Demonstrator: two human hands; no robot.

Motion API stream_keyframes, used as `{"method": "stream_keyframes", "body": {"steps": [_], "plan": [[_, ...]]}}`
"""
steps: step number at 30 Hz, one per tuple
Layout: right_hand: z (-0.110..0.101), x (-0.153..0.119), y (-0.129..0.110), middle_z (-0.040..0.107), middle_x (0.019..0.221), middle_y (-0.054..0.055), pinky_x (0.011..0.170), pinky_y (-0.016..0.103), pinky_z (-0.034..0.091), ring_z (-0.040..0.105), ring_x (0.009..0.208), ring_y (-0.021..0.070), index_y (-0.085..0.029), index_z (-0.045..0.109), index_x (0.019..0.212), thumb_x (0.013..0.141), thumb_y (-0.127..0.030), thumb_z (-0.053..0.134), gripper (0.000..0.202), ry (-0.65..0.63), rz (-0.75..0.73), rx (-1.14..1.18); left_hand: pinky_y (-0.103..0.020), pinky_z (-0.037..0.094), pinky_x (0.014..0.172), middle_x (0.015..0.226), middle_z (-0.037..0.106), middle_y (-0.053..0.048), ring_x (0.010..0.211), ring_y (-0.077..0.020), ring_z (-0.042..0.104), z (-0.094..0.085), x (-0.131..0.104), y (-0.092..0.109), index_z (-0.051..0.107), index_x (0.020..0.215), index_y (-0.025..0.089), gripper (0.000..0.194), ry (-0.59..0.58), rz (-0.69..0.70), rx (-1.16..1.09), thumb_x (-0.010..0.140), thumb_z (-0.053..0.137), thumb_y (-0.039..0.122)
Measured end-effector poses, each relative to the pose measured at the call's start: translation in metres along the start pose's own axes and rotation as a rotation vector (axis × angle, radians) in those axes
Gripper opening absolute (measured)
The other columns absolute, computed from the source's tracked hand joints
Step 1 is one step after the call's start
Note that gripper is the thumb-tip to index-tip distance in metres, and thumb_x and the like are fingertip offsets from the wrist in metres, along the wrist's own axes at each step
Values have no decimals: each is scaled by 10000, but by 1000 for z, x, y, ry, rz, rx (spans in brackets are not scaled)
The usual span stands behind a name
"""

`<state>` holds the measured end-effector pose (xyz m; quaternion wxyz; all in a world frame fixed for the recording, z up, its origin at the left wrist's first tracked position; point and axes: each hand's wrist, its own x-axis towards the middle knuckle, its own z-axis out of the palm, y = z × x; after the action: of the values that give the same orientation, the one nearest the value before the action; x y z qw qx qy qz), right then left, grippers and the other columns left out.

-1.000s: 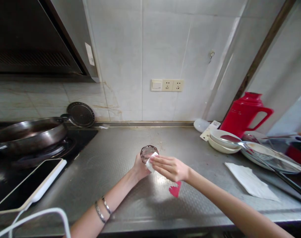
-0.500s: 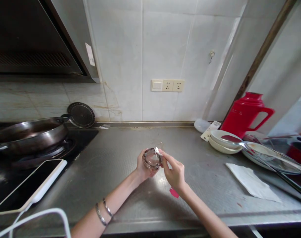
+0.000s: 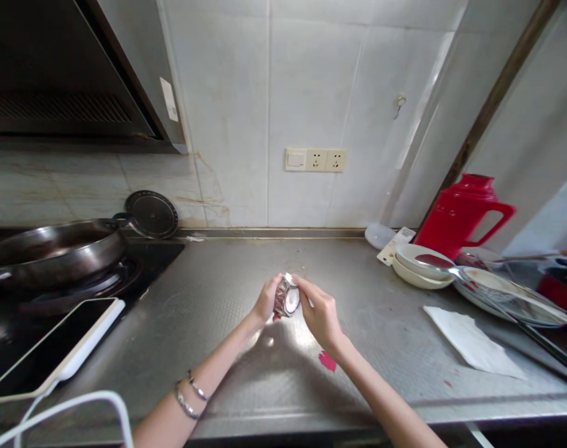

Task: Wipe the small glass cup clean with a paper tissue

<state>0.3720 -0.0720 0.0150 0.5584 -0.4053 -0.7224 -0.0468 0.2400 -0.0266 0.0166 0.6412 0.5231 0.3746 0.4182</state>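
Note:
A small round glass dish (image 3: 283,297) is held above the metal counter, tipped on its side with its round face turned to the right. My left hand (image 3: 266,300) grips it from the left side. At its upper right edge, my right hand (image 3: 317,306) pinches a small piece of white tissue (image 3: 289,277) against the rim. Two bangles circle my left wrist. Below my right hand, a pink-red patch (image 3: 327,361) lies on the counter, and a smaller red spot shows under the dish.
On the left are a steel pan (image 3: 54,252) on the stove and a phone (image 3: 54,348) with a white cable. To the right stand a red thermos (image 3: 458,214), stacked bowls (image 3: 421,274), plates with utensils, and a white paper napkin (image 3: 472,342).
The glass dish has turned from facing upward to lying on its side. My left hand has shifted slightly left and up around it, and my right hand has moved slightly left with the tissue.

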Motion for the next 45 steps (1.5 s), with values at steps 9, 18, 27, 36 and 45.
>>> {"method": "stream_keyframes", "body": {"steps": [9,18,27,36,45], "plan": [[-9,-5,7,579,1271,176,1009,445,487,432,1296,255,-126,365,1401,886,1,411,533,-172,-378,-129,-214,216,320,411,486,13,299,-95,388,4,0,-5,604,808,124,551,61,-12,19,834,355,615],[-17,-3,-2,580,1262,198,1023,421,482,372,1328,265,-43,415,1343,885,-17,464,461,-312,-531,-117,-232,221,309,398,444,5,292,-118,381,3,1,2,534,680,146,553,71,-225,-231,878,219,555],[-37,2,1,610,1222,194,1010,394,493,375,1326,258,-14,481,1276,917,-49,423,365,-384,-667,-128,-223,329,413,546,588,-30,414,-132,494,-6,6,-2,630,880,136,423,29,-202,-463,802,434,504],[-49,4,-5,615,1217,186,980,391,517,403,1311,258,-41,470,1299,929,-62,381,382,-351,-611,-195,-230,392,471,627,638,-75,508,-152,570,-2,4,-1,657,827,107,421,-38,-292,-668,783,440,465],[-20,-4,-7,593,1254,172,967,398,516,472,1265,257,-114,456,1324,909,-42,375,429,-282,-263,-299,-215,187,327,495,534,-30,326,-109,408,0,-2,0,606,767,127,523,-200,-317,-486,786,400,607]]}}
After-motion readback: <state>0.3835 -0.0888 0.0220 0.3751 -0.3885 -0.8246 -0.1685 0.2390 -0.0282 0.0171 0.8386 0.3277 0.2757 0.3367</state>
